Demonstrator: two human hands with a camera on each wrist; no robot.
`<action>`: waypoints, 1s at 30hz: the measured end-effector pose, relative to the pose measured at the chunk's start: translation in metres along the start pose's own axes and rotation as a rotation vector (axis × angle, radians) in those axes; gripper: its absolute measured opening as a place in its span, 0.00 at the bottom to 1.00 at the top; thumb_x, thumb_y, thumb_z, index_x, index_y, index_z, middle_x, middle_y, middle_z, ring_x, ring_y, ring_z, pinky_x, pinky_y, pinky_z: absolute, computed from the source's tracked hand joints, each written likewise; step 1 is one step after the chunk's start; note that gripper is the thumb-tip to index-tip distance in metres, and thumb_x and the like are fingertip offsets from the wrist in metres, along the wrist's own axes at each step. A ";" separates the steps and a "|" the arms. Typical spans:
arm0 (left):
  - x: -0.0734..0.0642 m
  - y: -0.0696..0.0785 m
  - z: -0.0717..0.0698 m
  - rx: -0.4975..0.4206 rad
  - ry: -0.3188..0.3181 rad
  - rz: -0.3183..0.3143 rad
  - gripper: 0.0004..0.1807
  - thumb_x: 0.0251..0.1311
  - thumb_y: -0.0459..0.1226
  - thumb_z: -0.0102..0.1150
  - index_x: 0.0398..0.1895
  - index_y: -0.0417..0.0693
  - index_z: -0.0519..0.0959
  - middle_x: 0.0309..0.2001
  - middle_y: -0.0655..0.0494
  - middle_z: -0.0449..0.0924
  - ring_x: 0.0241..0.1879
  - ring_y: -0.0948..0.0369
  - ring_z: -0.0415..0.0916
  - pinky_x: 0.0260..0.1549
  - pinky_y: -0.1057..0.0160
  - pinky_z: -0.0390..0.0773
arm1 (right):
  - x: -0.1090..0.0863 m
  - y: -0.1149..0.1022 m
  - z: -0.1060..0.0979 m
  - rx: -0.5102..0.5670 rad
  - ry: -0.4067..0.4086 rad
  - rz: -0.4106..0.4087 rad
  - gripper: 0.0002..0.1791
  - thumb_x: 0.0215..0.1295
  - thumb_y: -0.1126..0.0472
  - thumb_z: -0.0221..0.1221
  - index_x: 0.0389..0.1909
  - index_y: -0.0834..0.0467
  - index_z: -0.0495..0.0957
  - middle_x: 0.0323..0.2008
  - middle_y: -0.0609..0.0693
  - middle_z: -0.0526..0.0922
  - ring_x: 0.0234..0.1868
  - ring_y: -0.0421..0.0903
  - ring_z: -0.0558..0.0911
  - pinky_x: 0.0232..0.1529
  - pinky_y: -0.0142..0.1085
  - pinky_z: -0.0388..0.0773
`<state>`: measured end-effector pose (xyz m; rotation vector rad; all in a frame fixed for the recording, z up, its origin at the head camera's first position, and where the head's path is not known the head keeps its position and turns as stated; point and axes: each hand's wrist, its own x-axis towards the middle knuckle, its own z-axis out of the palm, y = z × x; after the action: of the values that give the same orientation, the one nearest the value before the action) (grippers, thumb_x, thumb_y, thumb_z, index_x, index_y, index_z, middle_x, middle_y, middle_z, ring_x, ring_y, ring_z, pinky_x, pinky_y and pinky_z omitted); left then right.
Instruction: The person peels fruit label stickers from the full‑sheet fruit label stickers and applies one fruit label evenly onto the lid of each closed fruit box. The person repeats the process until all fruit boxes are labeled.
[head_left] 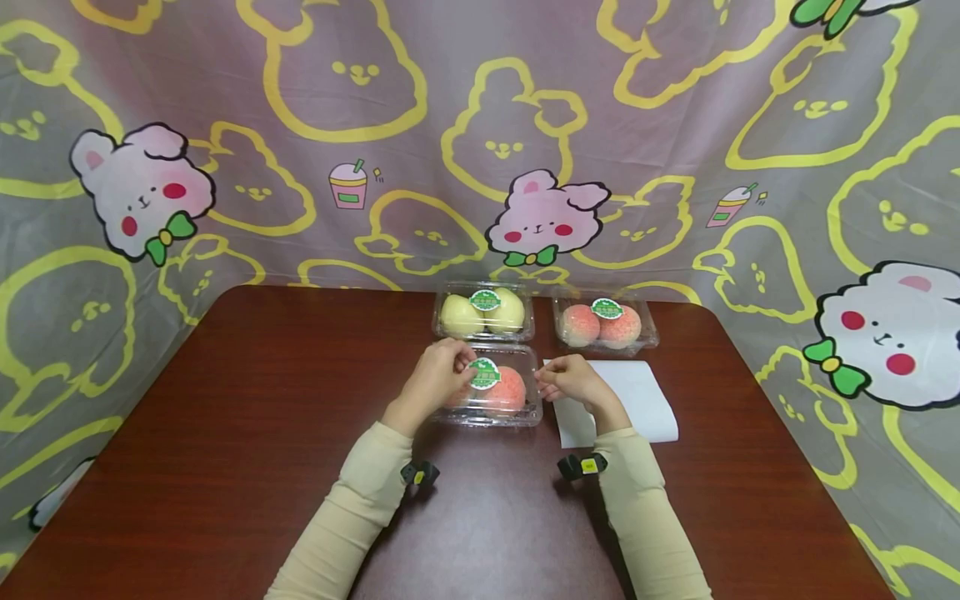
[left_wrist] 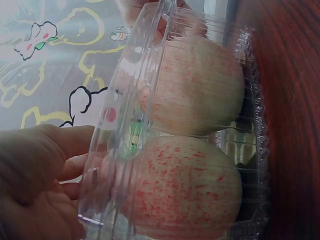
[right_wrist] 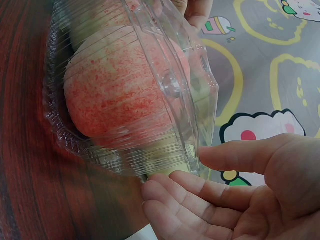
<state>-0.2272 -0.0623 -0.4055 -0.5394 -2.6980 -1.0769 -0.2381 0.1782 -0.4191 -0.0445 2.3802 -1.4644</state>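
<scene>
A clear plastic clamshell box [head_left: 528, 408] holds two peaches with red-flecked skin; one peach [head_left: 504, 390] shows plainly in the head view, the other partly behind my left hand. On its closed lid sits a round green-and-white label [head_left: 486, 374]. My left hand [head_left: 441, 375] lies over the lid's left part, fingertips at the label, the fingers loosely bent. At the box's right end is my right hand [head_left: 577, 382], its thumb [right_wrist: 225, 156] right at the lid's rim and the other fingers relaxed below. Through the plastic, the left wrist view shows both peaches [left_wrist: 187, 185].
Behind stands a clear box of two yellow fruits [head_left: 462, 317], with a second box of peaches [head_left: 621, 325] to its right. White paper [head_left: 652, 404] lies under and beside my right hand on the brown table [head_left: 225, 417]. A patterned curtain [head_left: 420, 167] surrounds the table.
</scene>
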 end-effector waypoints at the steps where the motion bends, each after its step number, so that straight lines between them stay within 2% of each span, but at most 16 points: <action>1: 0.000 0.000 0.000 0.006 -0.001 -0.002 0.05 0.49 0.29 0.68 0.28 0.40 0.81 0.28 0.50 0.78 0.29 0.60 0.75 0.29 0.71 0.73 | 0.000 0.000 0.000 -0.001 0.000 0.000 0.16 0.69 0.66 0.52 0.47 0.78 0.75 0.23 0.46 0.83 0.23 0.35 0.81 0.36 0.38 0.86; 7: -0.002 0.001 0.001 0.048 -0.007 -0.014 0.05 0.50 0.30 0.68 0.29 0.40 0.82 0.29 0.49 0.78 0.31 0.58 0.76 0.31 0.67 0.74 | 0.000 0.001 0.000 0.002 -0.004 -0.003 0.17 0.69 0.66 0.52 0.47 0.78 0.75 0.23 0.46 0.83 0.24 0.35 0.81 0.36 0.38 0.86; 13: -0.002 0.002 0.002 0.072 0.010 0.003 0.05 0.49 0.30 0.69 0.29 0.39 0.82 0.29 0.48 0.79 0.31 0.56 0.75 0.32 0.62 0.75 | 0.000 0.000 0.000 0.005 -0.001 -0.005 0.16 0.69 0.66 0.52 0.46 0.78 0.75 0.24 0.49 0.84 0.24 0.35 0.82 0.36 0.37 0.86; 30: -0.003 0.004 0.002 0.105 0.035 0.019 0.06 0.49 0.31 0.69 0.30 0.39 0.83 0.29 0.48 0.80 0.31 0.55 0.76 0.32 0.61 0.76 | 0.000 0.000 0.001 0.001 0.000 0.000 0.16 0.69 0.66 0.53 0.46 0.78 0.75 0.21 0.44 0.82 0.23 0.35 0.81 0.35 0.37 0.85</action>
<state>-0.2231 -0.0589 -0.4054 -0.5214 -2.6955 -0.9244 -0.2377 0.1773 -0.4190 -0.0442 2.3794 -1.4654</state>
